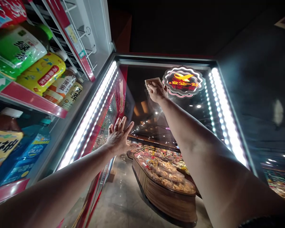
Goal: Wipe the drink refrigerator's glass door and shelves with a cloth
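My left hand (120, 137) is open, fingers spread, with the palm flat against the open glass door (144, 126) of a drinks cooler. High on the same pane, my right hand (156, 91) is closed on a small tan cloth (152, 81) and presses it to the glass. It sits just left of a round glowing logo (183, 81). White LED strips (90, 117) run down both sides of the door frame.
The cooler shelves (33, 101) at left hold green, yellow and blue bottled drinks (41, 72). Through the glass I see a shop floor with a long wooden island (166, 196) piled with packaged goods, and more stocked shelves farther back.
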Demonstrator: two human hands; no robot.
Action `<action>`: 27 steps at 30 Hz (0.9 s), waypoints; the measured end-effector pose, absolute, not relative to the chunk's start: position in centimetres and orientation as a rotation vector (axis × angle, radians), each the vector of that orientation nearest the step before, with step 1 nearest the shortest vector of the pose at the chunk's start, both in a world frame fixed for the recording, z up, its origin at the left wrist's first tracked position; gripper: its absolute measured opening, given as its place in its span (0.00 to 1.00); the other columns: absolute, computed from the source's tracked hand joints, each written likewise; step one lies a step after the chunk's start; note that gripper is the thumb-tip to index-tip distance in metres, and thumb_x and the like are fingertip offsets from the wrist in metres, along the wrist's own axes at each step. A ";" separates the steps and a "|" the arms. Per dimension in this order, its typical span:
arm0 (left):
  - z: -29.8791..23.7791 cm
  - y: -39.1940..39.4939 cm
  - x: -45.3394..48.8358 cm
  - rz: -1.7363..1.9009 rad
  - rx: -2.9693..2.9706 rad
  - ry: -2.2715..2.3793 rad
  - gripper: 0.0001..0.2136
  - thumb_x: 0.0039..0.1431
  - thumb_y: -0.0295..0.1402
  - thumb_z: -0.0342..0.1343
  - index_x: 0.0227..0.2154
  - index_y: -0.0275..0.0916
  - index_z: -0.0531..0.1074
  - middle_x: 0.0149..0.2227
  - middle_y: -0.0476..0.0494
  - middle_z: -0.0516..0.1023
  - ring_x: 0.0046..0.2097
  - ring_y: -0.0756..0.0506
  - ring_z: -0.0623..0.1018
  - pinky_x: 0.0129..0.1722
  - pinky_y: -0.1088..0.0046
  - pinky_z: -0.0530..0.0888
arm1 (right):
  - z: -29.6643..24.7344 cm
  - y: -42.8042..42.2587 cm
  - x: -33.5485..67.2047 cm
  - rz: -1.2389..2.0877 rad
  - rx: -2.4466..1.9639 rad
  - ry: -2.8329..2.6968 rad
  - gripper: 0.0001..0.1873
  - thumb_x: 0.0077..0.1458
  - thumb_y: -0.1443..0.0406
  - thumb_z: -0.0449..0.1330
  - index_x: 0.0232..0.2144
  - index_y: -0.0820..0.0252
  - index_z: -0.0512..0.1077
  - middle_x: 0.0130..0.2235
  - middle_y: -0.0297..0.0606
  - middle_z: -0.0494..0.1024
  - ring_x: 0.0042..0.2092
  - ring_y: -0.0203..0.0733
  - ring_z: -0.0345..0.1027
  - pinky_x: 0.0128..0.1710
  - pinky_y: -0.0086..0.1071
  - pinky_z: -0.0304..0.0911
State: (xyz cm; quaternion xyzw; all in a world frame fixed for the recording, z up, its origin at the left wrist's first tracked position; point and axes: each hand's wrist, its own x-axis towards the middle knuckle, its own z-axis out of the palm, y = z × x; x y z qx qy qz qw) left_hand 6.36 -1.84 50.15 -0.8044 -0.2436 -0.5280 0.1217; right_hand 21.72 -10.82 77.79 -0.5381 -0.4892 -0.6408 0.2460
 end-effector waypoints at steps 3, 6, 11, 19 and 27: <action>50.4 -2.0 6.3 -1.539 -2.365 -0.724 0.53 0.47 0.65 0.61 0.73 0.53 0.49 0.76 0.38 0.43 0.75 0.22 0.42 0.70 0.32 0.45 | 78.1 -11.1 21.4 -1.679 -1.490 -1.178 0.24 0.66 0.61 0.50 0.61 0.43 0.72 0.71 0.31 0.63 0.73 0.56 0.47 0.70 0.67 0.41; 50.6 -2.2 6.3 -1.517 -2.363 -0.745 0.53 0.48 0.66 0.60 0.73 0.51 0.47 0.77 0.37 0.41 0.75 0.23 0.41 0.70 0.32 0.46 | 78.5 -10.7 20.7 -1.563 -1.552 -1.001 0.25 0.66 0.61 0.49 0.63 0.47 0.71 0.73 0.35 0.60 0.75 0.59 0.41 0.69 0.68 0.43; 50.6 -2.6 6.3 -1.452 -2.362 -0.782 0.54 0.49 0.68 0.56 0.74 0.49 0.44 0.77 0.36 0.31 0.76 0.25 0.38 0.70 0.33 0.47 | 78.1 -9.3 19.4 -1.684 -1.580 -1.390 0.27 0.67 0.62 0.49 0.66 0.45 0.67 0.73 0.29 0.59 0.75 0.49 0.43 0.73 0.57 0.41; 50.4 -2.7 6.3 -1.478 -2.349 -0.748 0.53 0.50 0.65 0.59 0.74 0.48 0.46 0.77 0.35 0.32 0.76 0.25 0.39 0.70 0.33 0.48 | 78.4 -8.5 18.3 -1.491 -1.704 -1.071 0.30 0.69 0.61 0.45 0.71 0.51 0.59 0.76 0.37 0.50 0.77 0.59 0.31 0.71 0.68 0.35; 50.4 -2.1 6.4 -1.541 -2.380 -0.663 0.53 0.47 0.66 0.60 0.73 0.52 0.47 0.77 0.36 0.39 0.75 0.23 0.40 0.69 0.31 0.47 | 78.1 -7.1 17.8 -1.655 -1.580 -1.324 0.24 0.70 0.61 0.47 0.64 0.42 0.67 0.73 0.30 0.59 0.74 0.54 0.44 0.72 0.64 0.37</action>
